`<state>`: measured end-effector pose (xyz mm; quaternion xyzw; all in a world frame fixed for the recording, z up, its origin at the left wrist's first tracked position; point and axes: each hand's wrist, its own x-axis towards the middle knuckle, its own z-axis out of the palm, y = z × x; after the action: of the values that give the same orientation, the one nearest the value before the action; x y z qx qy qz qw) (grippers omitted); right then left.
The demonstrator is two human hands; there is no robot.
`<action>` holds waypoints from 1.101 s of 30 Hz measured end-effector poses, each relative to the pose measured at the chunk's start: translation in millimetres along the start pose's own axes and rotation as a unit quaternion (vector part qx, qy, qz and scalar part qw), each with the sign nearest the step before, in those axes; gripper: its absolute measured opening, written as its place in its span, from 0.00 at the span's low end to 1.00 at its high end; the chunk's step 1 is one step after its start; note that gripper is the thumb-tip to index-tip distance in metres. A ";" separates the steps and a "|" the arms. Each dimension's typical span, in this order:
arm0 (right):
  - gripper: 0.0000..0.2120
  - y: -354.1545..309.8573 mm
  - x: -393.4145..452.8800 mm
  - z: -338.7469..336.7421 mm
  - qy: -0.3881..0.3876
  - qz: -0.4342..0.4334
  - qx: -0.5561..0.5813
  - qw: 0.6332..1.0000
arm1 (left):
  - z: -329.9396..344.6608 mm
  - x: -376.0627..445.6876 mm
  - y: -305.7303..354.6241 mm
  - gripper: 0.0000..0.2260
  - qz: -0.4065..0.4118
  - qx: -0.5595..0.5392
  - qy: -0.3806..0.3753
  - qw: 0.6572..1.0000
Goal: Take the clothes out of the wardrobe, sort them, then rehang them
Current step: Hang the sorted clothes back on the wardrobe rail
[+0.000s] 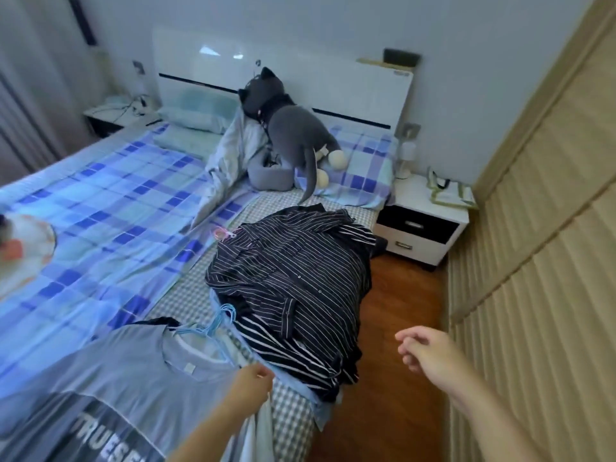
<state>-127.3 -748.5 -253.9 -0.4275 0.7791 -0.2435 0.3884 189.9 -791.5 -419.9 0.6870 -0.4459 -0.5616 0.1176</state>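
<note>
A pale blue T-shirt [126, 371] with white lettering lies flat on the bed's near corner, with blue hangers [213, 323] at its collar. My left hand [248, 385] grips the shirt's right shoulder edge. A pile of dark clothes topped by a black striped shirt [293, 278] lies on the bed's right side, a pink hanger [221, 233] at its far left. My right hand [423, 346] hovers over the floor beside the pile, fingers loosely curled, holding nothing. The beige wardrobe doors [533, 261] at the right are closed.
The bed [100, 211] has a blue checked sheet, a crumpled blanket and a grey plush toy [290, 135] near the headboard. A white nightstand [423, 225] stands at the far right. A narrow strip of wooden floor [396, 328] runs between bed and wardrobe.
</note>
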 end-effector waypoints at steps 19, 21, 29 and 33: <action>0.14 -62.6 304.5 196.1 -0.249 0.043 -0.072 0.965 | -78.1 145.3 22.0 0.08 -0.163 -0.011 0.080 0.983; 0.16 -81.5 361.3 223.0 -0.244 0.000 -0.088 0.966 | -87.5 185.8 48.7 0.08 -0.145 0.052 0.094 0.984; 0.31 -26.2 539.7 348.2 -0.105 -0.191 -0.416 0.883 | -153.6 398.6 89.1 0.16 -0.061 0.181 0.316 0.929; 0.31 26.7 555.9 379.4 -0.060 -0.225 -0.451 0.862 | -191.4 485.8 87.2 0.18 -0.038 0.272 0.338 0.900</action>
<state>-16.3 -1228.1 -713.6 -0.7332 0.6619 0.0802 0.1336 301.9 -1268.3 -620.6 0.8572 -0.4882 -0.1565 0.0487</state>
